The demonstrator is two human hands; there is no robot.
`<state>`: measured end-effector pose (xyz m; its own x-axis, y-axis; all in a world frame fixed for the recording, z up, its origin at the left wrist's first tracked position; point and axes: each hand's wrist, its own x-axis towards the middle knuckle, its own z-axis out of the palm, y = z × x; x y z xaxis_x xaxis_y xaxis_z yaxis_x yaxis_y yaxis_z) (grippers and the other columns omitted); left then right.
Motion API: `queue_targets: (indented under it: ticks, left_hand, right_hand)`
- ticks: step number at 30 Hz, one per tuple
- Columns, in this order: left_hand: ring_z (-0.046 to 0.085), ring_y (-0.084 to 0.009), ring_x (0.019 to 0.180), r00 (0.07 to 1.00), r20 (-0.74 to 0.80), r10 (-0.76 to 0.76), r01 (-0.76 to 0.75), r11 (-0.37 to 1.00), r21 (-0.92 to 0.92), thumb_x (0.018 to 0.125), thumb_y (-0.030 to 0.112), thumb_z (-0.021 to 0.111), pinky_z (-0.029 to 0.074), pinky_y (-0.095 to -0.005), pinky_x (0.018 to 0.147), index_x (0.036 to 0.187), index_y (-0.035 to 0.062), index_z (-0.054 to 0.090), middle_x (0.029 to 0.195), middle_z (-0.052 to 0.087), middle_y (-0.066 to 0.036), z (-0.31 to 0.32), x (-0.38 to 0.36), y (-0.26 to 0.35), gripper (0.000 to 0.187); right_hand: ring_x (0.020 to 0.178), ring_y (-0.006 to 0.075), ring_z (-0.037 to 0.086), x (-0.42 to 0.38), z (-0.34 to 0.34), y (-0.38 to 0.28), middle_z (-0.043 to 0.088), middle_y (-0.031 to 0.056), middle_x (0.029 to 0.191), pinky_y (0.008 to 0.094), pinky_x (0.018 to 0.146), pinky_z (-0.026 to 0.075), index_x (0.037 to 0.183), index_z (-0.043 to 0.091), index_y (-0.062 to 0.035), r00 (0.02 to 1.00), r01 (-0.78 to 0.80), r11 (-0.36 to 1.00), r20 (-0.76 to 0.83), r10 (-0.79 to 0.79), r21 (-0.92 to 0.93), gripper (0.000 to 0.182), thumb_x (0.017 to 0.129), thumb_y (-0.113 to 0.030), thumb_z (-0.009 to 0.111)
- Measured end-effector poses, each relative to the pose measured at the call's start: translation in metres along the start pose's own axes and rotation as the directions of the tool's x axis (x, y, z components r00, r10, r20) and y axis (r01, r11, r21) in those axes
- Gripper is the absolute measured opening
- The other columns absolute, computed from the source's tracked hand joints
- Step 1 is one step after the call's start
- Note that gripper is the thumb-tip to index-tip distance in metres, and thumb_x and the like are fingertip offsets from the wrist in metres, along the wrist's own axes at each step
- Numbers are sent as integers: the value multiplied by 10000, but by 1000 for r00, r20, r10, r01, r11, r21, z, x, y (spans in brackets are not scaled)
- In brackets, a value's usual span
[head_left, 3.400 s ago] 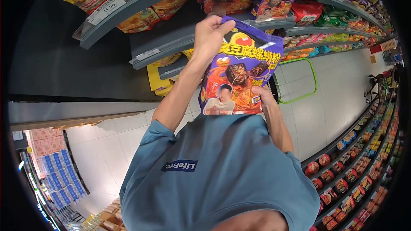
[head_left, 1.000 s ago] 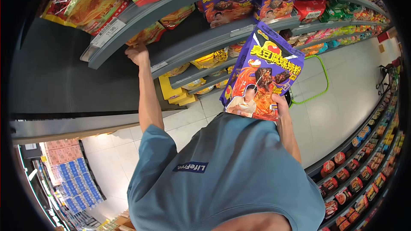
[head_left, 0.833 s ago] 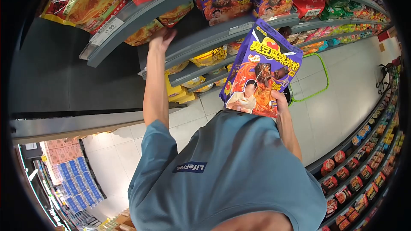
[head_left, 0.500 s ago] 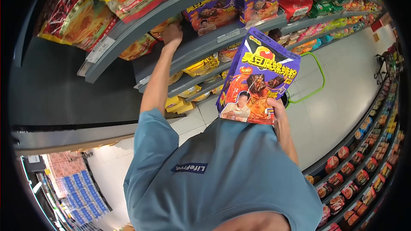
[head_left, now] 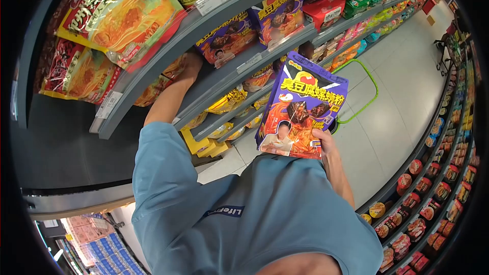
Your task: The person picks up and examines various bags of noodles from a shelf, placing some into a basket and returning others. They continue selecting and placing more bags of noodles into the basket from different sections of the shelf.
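My right hand (head_left: 326, 141) grips the lower right edge of a purple noodle bag (head_left: 300, 109) with yellow lettering, held upright before my chest. Another purple edge shows behind that bag. My left hand (head_left: 191, 65) reaches under the upper shelf (head_left: 204, 18), beside a reddish-yellow packet (head_left: 174, 67). Its fingers are hidden, so whether it holds anything cannot be made out. Just right of it, similar purple bags (head_left: 227, 39) stand on the same shelf level.
Large yellow and red noodle bags (head_left: 125, 15) fill the upper shelf at left. Yellow packets (head_left: 227, 101) lie on a lower shelf. A basket with a green rim (head_left: 376, 89) stands on the floor. Cup noodles (head_left: 405, 181) line shelves at right.
My left hand has moved left and slightly down in view, deeper under the shelf, its fingers now less visible. The held purple bag sits slightly lower. The shelves have shifted with the camera.
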<state>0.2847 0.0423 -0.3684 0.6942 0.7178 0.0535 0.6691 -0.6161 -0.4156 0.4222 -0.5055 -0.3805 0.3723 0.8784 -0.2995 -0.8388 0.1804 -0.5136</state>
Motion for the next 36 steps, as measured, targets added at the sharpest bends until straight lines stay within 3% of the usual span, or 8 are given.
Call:
queue_targets:
  ticks: [10,13,16,20,22,29,34,36]
  left_hand:
    - [550,-285,1194,947,297,-120,59,977,206,928,215,450,480,-430,920,1233,82,606,1271,588,-127,-8,1,17,368]
    - [565,-301,1168,993,-55,-100,110,967,228,940,243,447,550,-434,776,1279,76,563,1242,594,-135,128,53,-7,396]
    - [557,-424,1075,988,16,-156,151,974,168,900,256,497,512,-586,468,1271,27,549,1281,497,-250,28,8,20,439]
    - [615,-350,953,974,-223,43,-13,991,135,883,226,518,535,-565,580,1188,30,606,1182,580,-211,32,-3,2,373]
    - [636,-315,939,849,-321,420,-351,902,252,867,205,533,540,-498,709,1087,46,660,1068,651,-159,30,-1,-12,299]
    - [646,-301,968,967,-91,236,-221,963,157,886,187,515,535,-413,787,1082,56,664,1011,658,-127,11,0,6,279]
    - [622,-336,1019,970,84,-226,236,963,-133,910,187,490,539,-399,800,1186,19,589,1181,563,-199,5,3,23,338]
    - [642,-312,993,994,-101,-43,50,997,65,899,177,495,547,-404,770,1165,49,613,1113,619,-172,38,13,5,317]
  right_hand:
    - [1062,260,633,-1,1,8,604,138,1226,392,900,549,1312,481,0,1000,-12,1000,-21,12,14,571,780,-69,676]
    - [1061,255,633,0,-1,8,602,135,1231,389,900,548,1315,481,0,999,-38,999,-5,38,-15,579,778,-75,685]
    - [1050,252,638,-1,3,7,606,128,1226,384,890,552,1310,488,-1,998,-53,998,-36,52,-41,575,776,-75,688]
    - [1036,249,644,1,5,10,612,126,1216,379,875,558,1297,499,-2,998,-41,998,-44,39,-44,561,775,-77,689]
    - [1035,251,644,0,5,10,609,127,1220,378,877,557,1307,492,-4,998,-54,998,-35,53,-33,572,775,-78,689]
    - [1075,277,623,2,7,8,584,161,1247,425,922,533,1308,463,18,997,-81,997,-11,81,-7,574,786,-59,690]
    - [1075,276,623,3,4,11,588,160,1244,421,921,534,1306,468,19,998,-59,998,1,59,-11,563,792,-55,684]
    - [1073,274,625,2,9,11,591,159,1240,418,921,534,1304,469,20,999,-41,999,-5,41,-7,557,794,-56,682]
